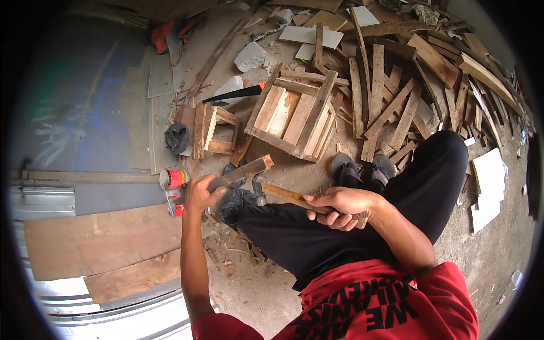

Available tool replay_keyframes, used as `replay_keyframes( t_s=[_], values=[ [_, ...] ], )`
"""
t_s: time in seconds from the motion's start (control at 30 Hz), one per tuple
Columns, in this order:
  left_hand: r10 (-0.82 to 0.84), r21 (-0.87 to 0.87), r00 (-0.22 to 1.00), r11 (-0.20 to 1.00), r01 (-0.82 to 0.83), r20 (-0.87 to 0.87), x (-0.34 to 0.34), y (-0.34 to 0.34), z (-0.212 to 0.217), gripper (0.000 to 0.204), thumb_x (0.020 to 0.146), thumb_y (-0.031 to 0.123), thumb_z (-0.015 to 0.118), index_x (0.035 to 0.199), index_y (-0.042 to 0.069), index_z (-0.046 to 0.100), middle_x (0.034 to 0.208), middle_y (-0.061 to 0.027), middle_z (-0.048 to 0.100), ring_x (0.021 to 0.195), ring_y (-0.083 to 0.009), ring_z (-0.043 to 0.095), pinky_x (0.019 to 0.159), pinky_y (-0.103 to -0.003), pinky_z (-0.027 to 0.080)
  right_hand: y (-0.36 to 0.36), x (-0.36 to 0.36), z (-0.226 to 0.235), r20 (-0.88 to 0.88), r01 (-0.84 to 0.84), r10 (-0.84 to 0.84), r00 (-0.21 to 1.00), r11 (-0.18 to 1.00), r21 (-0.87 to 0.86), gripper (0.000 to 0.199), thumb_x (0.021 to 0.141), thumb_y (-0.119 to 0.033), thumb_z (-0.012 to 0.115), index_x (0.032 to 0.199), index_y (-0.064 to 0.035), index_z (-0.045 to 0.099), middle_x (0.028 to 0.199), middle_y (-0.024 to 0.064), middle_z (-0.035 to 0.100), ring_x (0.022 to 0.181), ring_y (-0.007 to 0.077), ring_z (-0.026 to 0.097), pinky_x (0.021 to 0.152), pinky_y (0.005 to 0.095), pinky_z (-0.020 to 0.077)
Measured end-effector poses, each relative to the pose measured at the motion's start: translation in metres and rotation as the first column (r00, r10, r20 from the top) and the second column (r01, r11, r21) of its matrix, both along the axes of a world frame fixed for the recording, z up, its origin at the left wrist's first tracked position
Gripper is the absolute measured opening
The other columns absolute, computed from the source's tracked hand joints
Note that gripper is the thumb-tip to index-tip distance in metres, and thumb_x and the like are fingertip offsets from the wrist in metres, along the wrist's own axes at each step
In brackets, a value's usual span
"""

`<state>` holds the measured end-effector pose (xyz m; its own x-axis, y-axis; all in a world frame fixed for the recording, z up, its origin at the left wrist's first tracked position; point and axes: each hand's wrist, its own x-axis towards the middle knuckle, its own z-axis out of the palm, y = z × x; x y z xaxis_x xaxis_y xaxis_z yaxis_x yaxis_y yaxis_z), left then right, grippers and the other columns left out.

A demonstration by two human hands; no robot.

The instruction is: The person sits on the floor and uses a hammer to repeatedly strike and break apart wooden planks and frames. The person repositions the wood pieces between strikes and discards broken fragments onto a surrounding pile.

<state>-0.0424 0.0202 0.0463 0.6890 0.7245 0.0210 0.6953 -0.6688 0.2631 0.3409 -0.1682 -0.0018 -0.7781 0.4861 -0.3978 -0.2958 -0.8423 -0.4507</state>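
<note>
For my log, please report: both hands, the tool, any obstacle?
Left hand holding wooden piece. Right hand gripping hammer. Its head near wooden piece, contact unclear. Nothing visible between.

Soft light; glare lower left; edges bowed.

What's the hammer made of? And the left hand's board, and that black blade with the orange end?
Hammer: handle looks like worn, dull brown wood; head probably metal, dark grey and slightly shiny.
Board: rough, unpainted wood, judging by its lighter, raw-looking end.
Black blade: probably dark-coated metal, being thin and straight; its orange end might be plastic.
</note>
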Motion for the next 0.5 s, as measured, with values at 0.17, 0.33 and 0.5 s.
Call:
replay_keyframes(
  t_s=[0.17, 0.33, 0.5],
  values=[
    [-0.019, 0.044, 0.997, 0.999, 0.023, -0.078, 0.004, 0.003, 0.009, 0.063, 0.081, 0.064, 0.069, 0.088, 0.002, 0.066, 0.074, -0.0191, 0.065, 0.072, -0.0441, 0.064, 0.06, -0.046, 0.049, 0.001, 0.005, -0.003, -0.029, -0.042, 0.043, 0.999, 0.999, 0.012, 0.046, 0.105, -0.05, 0.046, 0.099, -0.0045, 0.054, 0.063, -0.0071, 0.033, 0.041, 0.0005, 0.03, 0.032, 0.0187, 0.0255],
    [-0.047, 0.038, 0.996, 0.998, 0.05, -0.081, 0.003, 0.01, 0.007, 0.063, 0.081, 0.063, 0.07, 0.089, 0.001, 0.066, 0.074, -0.0202, 0.064, 0.072, -0.0452, 0.063, 0.06, -0.046, 0.049, 0.006, 0.008, -0.004, -0.001, -0.062, 0.062, 0.998, 0.997, 0.036, 0.048, 0.105, -0.05, 0.046, 0.1, -0.0031, 0.054, 0.063, -0.0068, 0.034, 0.041, 0.0004, 0.03, 0.032, 0.0186, 0.0254],
    [-0.033, 0.048, 0.999, 0.998, 0.034, -0.009, -0.007, 0.012, -0.008, 0.064, 0.081, 0.063, 0.071, 0.089, 0.0, 0.066, 0.074, -0.0208, 0.064, 0.073, -0.0457, 0.064, 0.062, -0.046, 0.05, 0.003, 0.007, -0.003, -0.015, 0.016, -0.016, 1.0, 1.0, 0.005, 0.046, 0.105, -0.048, 0.048, 0.099, -0.0024, 0.054, 0.062, -0.0069, 0.034, 0.04, 0.0, 0.029, 0.032, 0.0187, 0.0248]
  ],
)
